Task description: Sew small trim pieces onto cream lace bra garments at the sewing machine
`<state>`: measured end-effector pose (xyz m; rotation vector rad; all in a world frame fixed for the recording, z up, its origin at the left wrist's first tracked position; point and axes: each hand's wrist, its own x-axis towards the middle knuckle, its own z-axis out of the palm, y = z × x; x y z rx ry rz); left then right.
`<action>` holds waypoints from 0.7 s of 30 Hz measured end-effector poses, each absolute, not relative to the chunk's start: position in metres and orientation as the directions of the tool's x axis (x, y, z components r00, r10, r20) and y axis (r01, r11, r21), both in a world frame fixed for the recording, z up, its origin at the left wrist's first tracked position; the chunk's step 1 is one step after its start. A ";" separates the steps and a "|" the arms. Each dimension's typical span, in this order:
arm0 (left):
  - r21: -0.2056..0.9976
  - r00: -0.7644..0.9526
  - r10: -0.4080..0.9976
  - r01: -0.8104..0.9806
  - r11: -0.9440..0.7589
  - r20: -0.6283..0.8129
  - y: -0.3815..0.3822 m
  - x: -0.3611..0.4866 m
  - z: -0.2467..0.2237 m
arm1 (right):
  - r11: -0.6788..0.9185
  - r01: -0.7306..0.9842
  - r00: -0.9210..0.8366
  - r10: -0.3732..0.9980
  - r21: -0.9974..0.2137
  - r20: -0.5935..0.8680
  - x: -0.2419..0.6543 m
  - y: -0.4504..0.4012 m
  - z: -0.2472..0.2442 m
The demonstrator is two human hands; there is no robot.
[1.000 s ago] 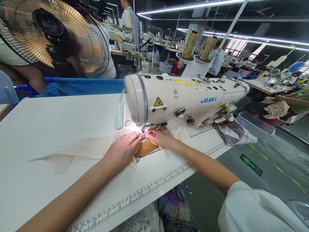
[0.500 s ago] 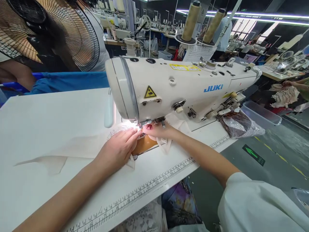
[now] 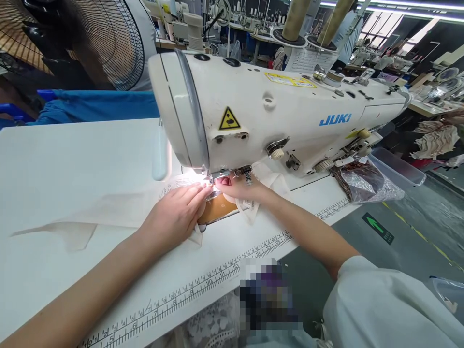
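Note:
Pale cream fabric with lace (image 3: 116,210) lies across the white table and under the head of a white sewing machine (image 3: 250,125). My left hand (image 3: 176,210) rests flat on the fabric, just left of the lit presser foot (image 3: 212,181), fingers stretched out. To the right of the foot, my right hand (image 3: 239,187) is closed, with thumb and fingertips pinching the fabric's edge. A loose fabric end hangs beside my right wrist. Between the hands, a tan-brown plate (image 3: 217,210) shows on the machine bed. The needle tip is lost in the glare.
A ruler strip (image 3: 192,292) runs along the table's front edge. Two thread cones (image 3: 297,21) stand behind the machine. A plastic bag (image 3: 366,181) and a clear bin (image 3: 397,166) are at the right. A black fan (image 3: 108,41) stands at the back left, near blue cloth (image 3: 101,107).
My view has shifted slightly, so the machine head looks larger and higher. Both hands stay by the presser foot, with little visible change in their hold or in the fabric.

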<state>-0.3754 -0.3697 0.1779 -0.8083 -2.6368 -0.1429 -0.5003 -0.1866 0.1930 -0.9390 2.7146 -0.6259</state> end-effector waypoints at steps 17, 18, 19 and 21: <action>-0.081 -0.734 0.541 0.561 0.824 0.411 -0.367 -0.375 0.178 | 0.738 -0.485 -0.834 -0.551 -0.468 -0.005 -0.495 -0.184 0.191; -0.077 -0.735 0.538 0.561 0.824 0.413 -0.367 -0.376 0.177 | 0.740 -0.479 -0.840 -0.543 -0.473 0.002 -0.493 -0.184 0.192; -0.073 -0.734 0.536 0.561 0.825 0.416 -0.366 -0.376 0.177 | 0.743 -0.470 -0.848 -0.531 -0.476 0.009 -0.492 -0.184 0.193; -0.069 -0.735 0.530 0.558 0.827 0.423 -0.366 -0.376 0.176 | 0.761 -0.443 -0.870 -0.492 -0.474 0.023 -0.490 -0.184 0.194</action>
